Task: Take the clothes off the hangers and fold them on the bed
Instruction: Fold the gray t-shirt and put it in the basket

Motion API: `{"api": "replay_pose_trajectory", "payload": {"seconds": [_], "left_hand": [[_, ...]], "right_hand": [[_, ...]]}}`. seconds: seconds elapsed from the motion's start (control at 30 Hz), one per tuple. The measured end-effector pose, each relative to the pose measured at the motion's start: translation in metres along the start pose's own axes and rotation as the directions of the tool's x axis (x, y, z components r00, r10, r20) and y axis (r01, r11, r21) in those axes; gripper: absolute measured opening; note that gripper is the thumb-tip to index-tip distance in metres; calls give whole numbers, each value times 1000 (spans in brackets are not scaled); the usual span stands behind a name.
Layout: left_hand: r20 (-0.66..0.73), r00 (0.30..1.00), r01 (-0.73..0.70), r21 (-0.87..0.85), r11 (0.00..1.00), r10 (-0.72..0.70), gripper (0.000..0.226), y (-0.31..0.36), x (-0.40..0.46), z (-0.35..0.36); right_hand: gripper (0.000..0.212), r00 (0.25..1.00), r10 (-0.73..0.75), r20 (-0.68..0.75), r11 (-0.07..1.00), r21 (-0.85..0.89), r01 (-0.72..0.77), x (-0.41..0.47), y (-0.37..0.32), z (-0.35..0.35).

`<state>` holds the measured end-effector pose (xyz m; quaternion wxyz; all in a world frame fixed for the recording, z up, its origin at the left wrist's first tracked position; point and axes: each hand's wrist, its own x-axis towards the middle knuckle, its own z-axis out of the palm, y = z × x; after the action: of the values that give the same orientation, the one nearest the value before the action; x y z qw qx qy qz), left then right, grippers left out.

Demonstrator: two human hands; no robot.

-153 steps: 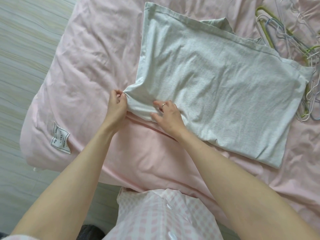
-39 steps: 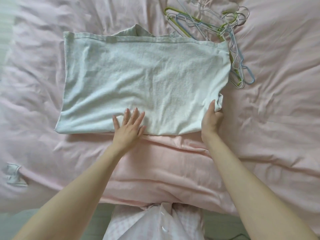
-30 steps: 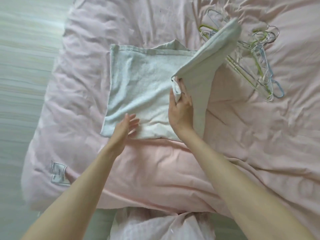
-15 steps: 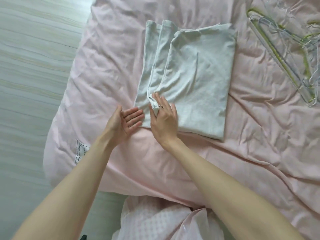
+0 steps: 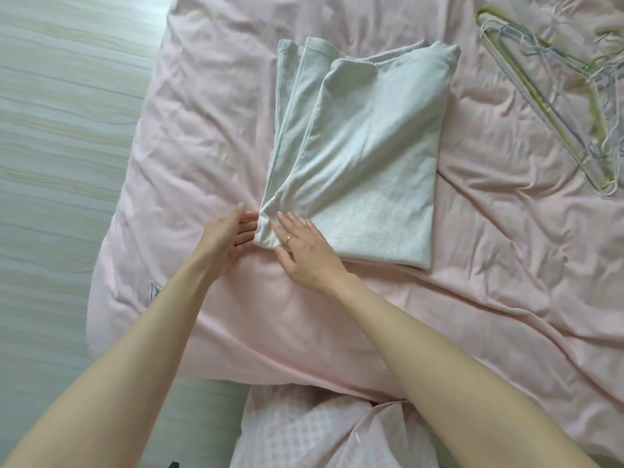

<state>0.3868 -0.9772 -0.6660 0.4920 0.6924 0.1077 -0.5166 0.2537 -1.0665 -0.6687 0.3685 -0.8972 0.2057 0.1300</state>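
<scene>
the grey garment (image 5: pixel 364 157), spread wide a second ago, now lies folded in half on the bed (image 5: pixel 506 265). right hand (image 5: pixel 310 251) presses its near corner with flat, released fingers; left hand (image 5: pixel 223 238), also released, touches the edge, so squaring the layers probably remains.

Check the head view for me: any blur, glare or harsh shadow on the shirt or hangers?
Head view: soft even light, no glare; grey garment sharp, with faint fold shadows; hangers at the right edge slightly soft and stretched by the wide-angle lens; both hands sharp.

A pale wood-grain floor (image 5: pixel 67 163) lies left of the bedding, whose white label (image 5: pixel 154 292) shows at the edge
</scene>
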Motion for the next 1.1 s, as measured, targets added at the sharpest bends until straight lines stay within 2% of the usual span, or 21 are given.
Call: {"api": "replay_pose_trajectory", "payload": {"seconds": [0.07,0.13,0.23,0.33,0.4,0.57,0.67,0.77,0.83,0.9,1.0,1.1], "left_hand": [[-8,994,-103,134,986,105,29,7,2,9],[-37,977,-195,254,947,211,25,20,10,18],[-30,947,-286,371,883,320,29,43,26,38],[1,926,-345,407,846,377,28,72,45,66],[22,922,-363,402,840,388,25,93,60,82],[-2,941,-321,324,890,339,43,136,96,102],[25,932,-347,351,870,361,33,152,106,116],[140,938,-345,437,831,316,25,164,109,131],[113,935,-348,465,814,335,27,165,113,134],[81,899,-421,426,801,430,25,160,116,135],[11,812,-552,338,762,583,25,146,115,127],[-108,762,-573,346,743,638,22,140,124,118]], "right_hand": [[42,997,8,-82,1000,30,-6,-9,8,-7],[42,984,92,-149,996,12,-92,-13,20,-16],[51,950,270,-157,956,-74,-284,-16,44,-34],[57,918,371,-142,911,-135,-389,-22,68,-47],[57,914,384,-134,903,-152,-402,-26,79,-50],[59,926,360,-117,912,-163,-375,-31,86,-49],[78,920,341,-195,929,-81,-362,-30,85,-50],[67,863,361,-354,917,-31,-397,-23,96,-60],[60,862,393,-320,906,-23,-422,-19,103,-68],[60,877,404,-261,900,-59,-432,-18,113,-72],[62,879,408,-246,893,-93,-441,-19,121,-72],[61,889,393,-235,900,-102,-425,-19,123,-67]]}}
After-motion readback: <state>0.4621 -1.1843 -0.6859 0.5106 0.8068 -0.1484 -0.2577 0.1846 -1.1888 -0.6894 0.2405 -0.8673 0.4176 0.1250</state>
